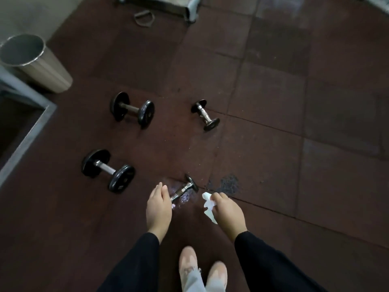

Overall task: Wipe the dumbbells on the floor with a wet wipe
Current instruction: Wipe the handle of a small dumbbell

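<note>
Several black-plated dumbbells with chrome handles lie on the dark rubber floor. The nearest small dumbbell lies on a wet patch, and its near end is hidden under my left hand, which closes over it. My right hand hovers just right of it, pinching a crumpled white wet wipe. A second small dumbbell lies farther back. Two larger dumbbells sit to the left, one near and one far.
A metal bin stands at the far left by the wall. A grey metal frame runs along the left edge. A strap handle and a machine base lie at the back. My shoes are below my hands.
</note>
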